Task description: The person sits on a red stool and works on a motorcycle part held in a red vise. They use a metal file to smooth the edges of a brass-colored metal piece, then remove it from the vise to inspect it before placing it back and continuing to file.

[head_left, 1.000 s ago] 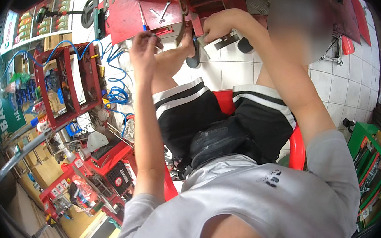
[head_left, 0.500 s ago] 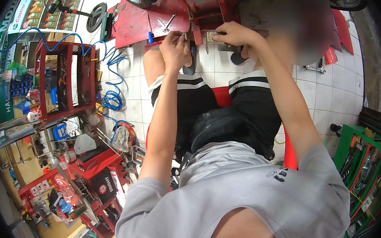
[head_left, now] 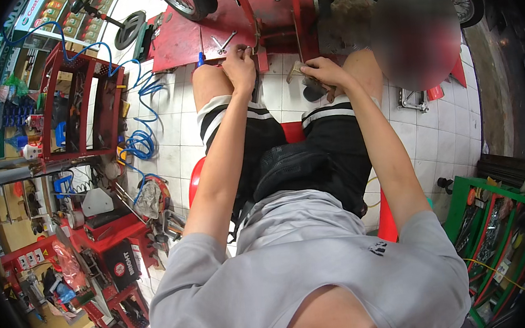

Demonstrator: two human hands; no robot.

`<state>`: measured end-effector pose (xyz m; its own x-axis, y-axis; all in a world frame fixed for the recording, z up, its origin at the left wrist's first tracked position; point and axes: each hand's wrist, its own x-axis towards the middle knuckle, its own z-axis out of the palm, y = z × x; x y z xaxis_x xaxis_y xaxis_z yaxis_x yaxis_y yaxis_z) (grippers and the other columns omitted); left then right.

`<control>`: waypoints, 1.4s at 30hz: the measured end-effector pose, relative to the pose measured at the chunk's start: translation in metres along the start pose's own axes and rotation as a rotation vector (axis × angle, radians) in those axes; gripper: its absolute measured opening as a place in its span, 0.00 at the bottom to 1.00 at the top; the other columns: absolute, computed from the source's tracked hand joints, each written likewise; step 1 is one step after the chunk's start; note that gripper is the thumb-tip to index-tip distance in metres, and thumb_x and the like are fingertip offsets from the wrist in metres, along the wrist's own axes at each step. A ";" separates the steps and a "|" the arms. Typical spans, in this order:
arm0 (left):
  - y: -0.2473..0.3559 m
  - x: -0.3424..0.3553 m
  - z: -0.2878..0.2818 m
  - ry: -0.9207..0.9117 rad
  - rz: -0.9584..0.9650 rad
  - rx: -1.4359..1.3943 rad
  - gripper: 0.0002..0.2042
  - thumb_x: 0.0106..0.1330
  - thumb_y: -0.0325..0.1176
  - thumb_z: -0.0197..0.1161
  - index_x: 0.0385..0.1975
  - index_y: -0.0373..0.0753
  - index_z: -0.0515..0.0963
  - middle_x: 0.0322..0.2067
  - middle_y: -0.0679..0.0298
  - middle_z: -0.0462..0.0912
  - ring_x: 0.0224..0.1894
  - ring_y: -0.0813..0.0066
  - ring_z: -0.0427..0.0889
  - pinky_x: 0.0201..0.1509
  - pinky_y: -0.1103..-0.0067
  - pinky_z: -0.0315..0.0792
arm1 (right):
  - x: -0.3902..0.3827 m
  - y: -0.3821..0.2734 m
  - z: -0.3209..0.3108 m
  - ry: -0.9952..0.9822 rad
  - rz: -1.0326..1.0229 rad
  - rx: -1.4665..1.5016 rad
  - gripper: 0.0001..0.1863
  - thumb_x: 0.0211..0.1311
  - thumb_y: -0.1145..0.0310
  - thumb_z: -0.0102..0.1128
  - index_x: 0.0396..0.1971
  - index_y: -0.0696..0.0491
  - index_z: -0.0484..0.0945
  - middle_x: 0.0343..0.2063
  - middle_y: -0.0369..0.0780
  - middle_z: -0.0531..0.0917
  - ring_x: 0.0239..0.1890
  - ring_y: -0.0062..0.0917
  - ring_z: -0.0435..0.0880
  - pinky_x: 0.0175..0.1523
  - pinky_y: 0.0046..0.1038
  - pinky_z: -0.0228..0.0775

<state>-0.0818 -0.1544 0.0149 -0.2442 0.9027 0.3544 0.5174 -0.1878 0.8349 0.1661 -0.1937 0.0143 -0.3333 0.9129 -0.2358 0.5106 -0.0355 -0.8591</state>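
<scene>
Nearby, red tool cart (head_left: 79,105) holds tools.

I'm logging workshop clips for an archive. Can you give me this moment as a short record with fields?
setting: tiled workshop floor, person seated on a red stool
left hand: at the edge of the red lift platform, what it grips is unclear
right hand: on a small greyish part, too blurred to name
nearby: wrenches on the platform, blue coiled air hose, red tool cart, green tool rack

A red lift platform (head_left: 186,42) carries two wrenches (head_left: 222,42) and a screwdriver (head_left: 200,55).
</scene>
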 end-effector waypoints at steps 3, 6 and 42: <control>0.003 -0.007 0.006 0.015 -0.026 -0.028 0.06 0.60 0.28 0.63 0.34 0.33 0.80 0.28 0.51 0.85 0.31 0.66 0.86 0.37 0.75 0.75 | -0.006 0.000 -0.004 0.037 0.128 0.114 0.22 0.64 0.53 0.56 0.38 0.60 0.79 0.26 0.40 0.82 0.28 0.26 0.80 0.36 0.32 0.70; 0.002 -0.005 0.001 0.060 0.025 0.000 0.06 0.61 0.28 0.63 0.34 0.33 0.80 0.27 0.52 0.85 0.29 0.66 0.85 0.35 0.76 0.75 | -0.003 -0.004 0.002 0.030 0.153 0.167 0.24 0.63 0.52 0.57 0.40 0.61 0.79 0.27 0.41 0.82 0.27 0.26 0.80 0.35 0.30 0.72; 0.020 -0.019 0.007 -0.055 0.038 0.148 0.08 0.67 0.30 0.54 0.39 0.32 0.71 0.31 0.46 0.83 0.35 0.53 0.84 0.37 0.64 0.72 | 0.024 0.029 0.018 0.284 -0.049 0.029 0.21 0.57 0.61 0.59 0.48 0.55 0.79 0.35 0.48 0.85 0.39 0.36 0.85 0.46 0.33 0.73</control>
<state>-0.0614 -0.1724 0.0226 -0.1793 0.9167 0.3572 0.6417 -0.1663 0.7487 0.1587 -0.1798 -0.0246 -0.1197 0.9910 -0.0602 0.4751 0.0039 -0.8799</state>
